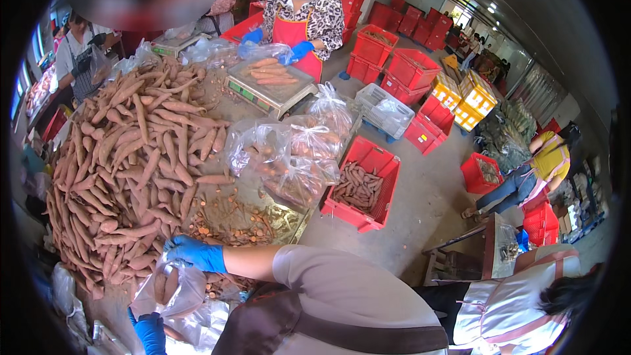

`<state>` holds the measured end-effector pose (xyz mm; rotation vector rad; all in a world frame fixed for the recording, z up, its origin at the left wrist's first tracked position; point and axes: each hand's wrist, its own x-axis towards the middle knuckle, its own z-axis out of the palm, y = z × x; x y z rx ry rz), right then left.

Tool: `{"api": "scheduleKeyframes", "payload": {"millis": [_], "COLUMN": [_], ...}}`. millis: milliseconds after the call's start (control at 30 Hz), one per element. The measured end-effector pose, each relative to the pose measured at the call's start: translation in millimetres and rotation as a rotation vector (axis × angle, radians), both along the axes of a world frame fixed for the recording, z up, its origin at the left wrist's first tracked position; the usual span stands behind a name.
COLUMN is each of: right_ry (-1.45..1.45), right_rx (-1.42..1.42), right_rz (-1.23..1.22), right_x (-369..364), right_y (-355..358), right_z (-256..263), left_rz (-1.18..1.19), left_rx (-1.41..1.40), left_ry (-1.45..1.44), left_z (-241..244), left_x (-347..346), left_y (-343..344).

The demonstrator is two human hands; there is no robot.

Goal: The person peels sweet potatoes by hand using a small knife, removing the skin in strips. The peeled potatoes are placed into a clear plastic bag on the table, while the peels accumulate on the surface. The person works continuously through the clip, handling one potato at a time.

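Note:
A clear plastic bag (pixel 190 290) with sweet potatoes (pixel 166 286) inside hangs between my two blue-gloved hands. Its far edge is gripped by my right hand (pixel 194 252), beside the big heap of loose sweet potatoes (pixel 133 158). My left hand (pixel 149 331) holds the near edge at the bottom of the view, one finger pointing up. Under and beside the bag lies more shiny clear plastic (pixel 209 318), partly covering another sweet potato (pixel 175 334). Cut orange ends and scraps (pixel 231 224) are scattered on the tabletop near my right forearm.
Tied bags of sweet potatoes (pixel 313 140) stand along the table's edge. Across the table, a gloved co-worker (pixel 303 19) handles a bag behind a scale (pixel 271 84) bearing sweet potatoes. A red crate (pixel 365 185) of sweet potatoes sits beside the table. Another person (pixel 517 301) bends close behind me.

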<state>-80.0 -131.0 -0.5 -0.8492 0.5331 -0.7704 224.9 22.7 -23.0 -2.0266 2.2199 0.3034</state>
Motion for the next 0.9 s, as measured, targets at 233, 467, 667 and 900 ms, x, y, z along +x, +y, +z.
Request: {"api": "scheduleKeyframes", "payload": {"millis": [233,467,667,900], "right_ry": [-0.135,-0.178,-0.329,-0.112], "right_rx": [-0.02,0.121,-0.05,0.203], "right_rz": [0.004,0.097,0.229,0.392], "right_x": [-2.8,4.8,29.4,1.8], "right_y": [-12.6,11.9,37.5,58.2], "right_z": [45.7,81.1,92.3,17.5], "left_rz": [-0.142,0.112,0.267,0.171], "left_rx": [-0.408,-0.371,-0.421,-0.358], "left_ry": [-0.013,0.07,0.13,0.101], "left_z": [112.0,77.0,49.2,52.5], "left_x": [-52.0,-11.4,32.4,-2.3], "left_y": [12.9,33.9,71.2,104.8]}}
